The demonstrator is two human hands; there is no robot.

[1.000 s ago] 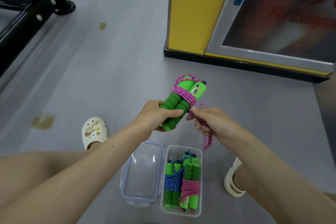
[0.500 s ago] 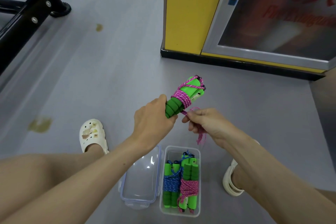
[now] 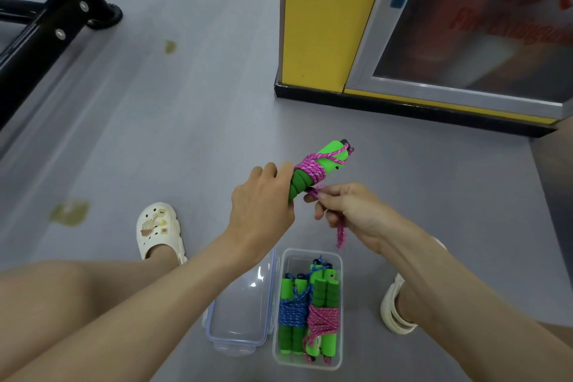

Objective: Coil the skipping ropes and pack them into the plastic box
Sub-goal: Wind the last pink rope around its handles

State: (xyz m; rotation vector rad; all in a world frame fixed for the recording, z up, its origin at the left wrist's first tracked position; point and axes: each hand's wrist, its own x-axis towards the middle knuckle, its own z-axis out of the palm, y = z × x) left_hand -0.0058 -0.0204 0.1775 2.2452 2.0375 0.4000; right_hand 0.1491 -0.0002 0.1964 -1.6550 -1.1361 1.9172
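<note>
Left hand [image 3: 262, 211]: my fingers curl round the green handles [image 3: 302, 186].
Right hand [image 3: 350, 214]: I pinch the pink rope [image 3: 311, 169] tail.
Plastic box [image 3: 338, 313]: two coiled ropes inside.

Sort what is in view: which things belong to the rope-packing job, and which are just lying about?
Job: pink skipping rope wound on its green handles, gripped by the left hand; its loose end, pinched by the right hand; plastic box holding a blue-rope bundle and a pink-rope bundle; lid beside it.
Lying about: black metal frame; yellow cabinet; white clogs; floor stains.
</note>
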